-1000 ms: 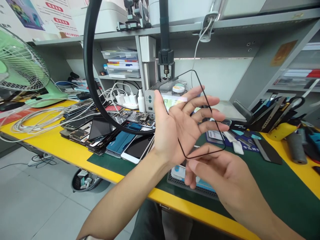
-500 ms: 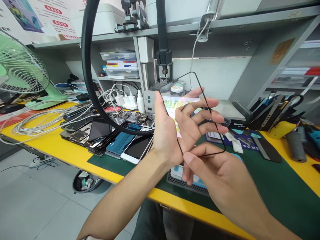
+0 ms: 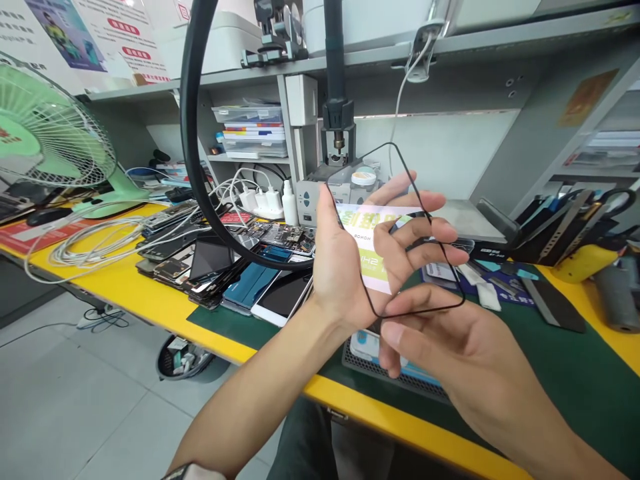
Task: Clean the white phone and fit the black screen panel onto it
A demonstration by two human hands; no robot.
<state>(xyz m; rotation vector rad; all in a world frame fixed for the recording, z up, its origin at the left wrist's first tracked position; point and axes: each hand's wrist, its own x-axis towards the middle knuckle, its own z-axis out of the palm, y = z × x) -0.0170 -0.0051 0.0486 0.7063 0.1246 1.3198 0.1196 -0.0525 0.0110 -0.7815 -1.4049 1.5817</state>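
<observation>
My left hand (image 3: 365, 257) holds up a clear phone screen glass (image 3: 400, 220) with a thin black border, thumb on its left edge and fingers curled over its right edge. A green and white printed sheet shows through the glass. My right hand (image 3: 440, 347) is just below, its thumb and fingers pinching the glass's lower corner. Both hands hover above the green mat (image 3: 550, 373) on the yellow workbench (image 3: 125, 287).
A pile of phones and screens (image 3: 225, 267) lies left of my hands, with white cables (image 3: 100, 240) and a green fan (image 3: 50, 147) further left. A black hose (image 3: 187, 133) arcs overhead. Tools, scissors (image 3: 590, 213) and a yellow item sit at right. A bin (image 3: 183, 357) stands under the bench.
The printed sheet seen through the glass has grown larger, now covering much of the pane. Both hands stayed on the glass; the view shifted slightly.
</observation>
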